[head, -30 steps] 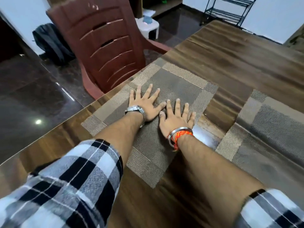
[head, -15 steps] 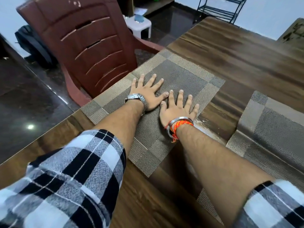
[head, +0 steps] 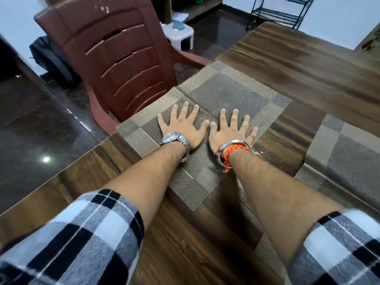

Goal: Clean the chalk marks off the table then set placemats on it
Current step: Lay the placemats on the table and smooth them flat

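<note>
Pressing flat, spread hands (head: 182, 130) (head: 229, 133) on placemat (head: 236, 93).

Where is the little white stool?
The white stool stands on the dark floor near the top of the head view, just right of the brown plastic chair, left of the wooden table.

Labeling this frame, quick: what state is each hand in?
Left hand: open, fingers spread, pressing flat on the placemat.
Right hand: open, flat on the same placemat.

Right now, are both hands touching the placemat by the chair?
Touching. The head view shows the left hand and right hand flat on the placemat.
</note>
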